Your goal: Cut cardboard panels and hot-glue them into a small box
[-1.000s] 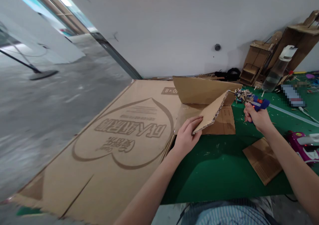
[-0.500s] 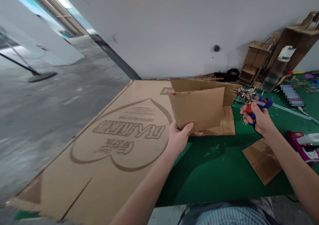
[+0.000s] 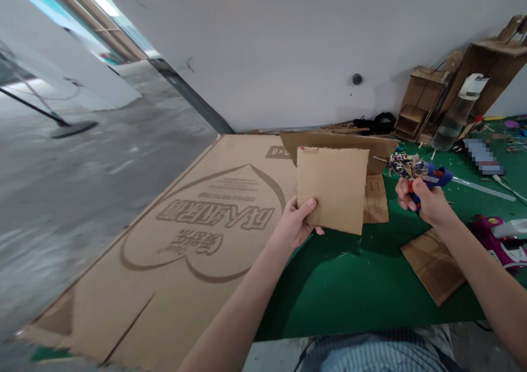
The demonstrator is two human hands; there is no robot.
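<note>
My left hand (image 3: 300, 221) grips a square cardboard piece (image 3: 333, 188) by its lower left corner, thumb on the near face. Reddish marks show along the top edge of that piece. In my right hand (image 3: 424, 199) is a blue hot glue gun (image 3: 437, 175), fingers wrapped round its handle, with a clear glue stick out of its back end. Tangled scraps cling around the gun's front, and its nozzle points left. Behind the held piece stands an upright cardboard panel (image 3: 337, 140) joined to a flat cardboard base (image 3: 376, 199), partly hidden by the piece.
A large printed cardboard sheet (image 3: 164, 306) covers the left of the green table (image 3: 349, 289). A loose cardboard piece (image 3: 434, 268) lies below my right forearm. To the right are a bottle (image 3: 457, 119), a phone (image 3: 482, 157), a magenta device (image 3: 496, 243) and cardboard structures (image 3: 422, 103).
My left hand has turned and shifted the cardboard piece slightly right and down, apart from the upright panel at its left edge. The glue gun has barely moved.
</note>
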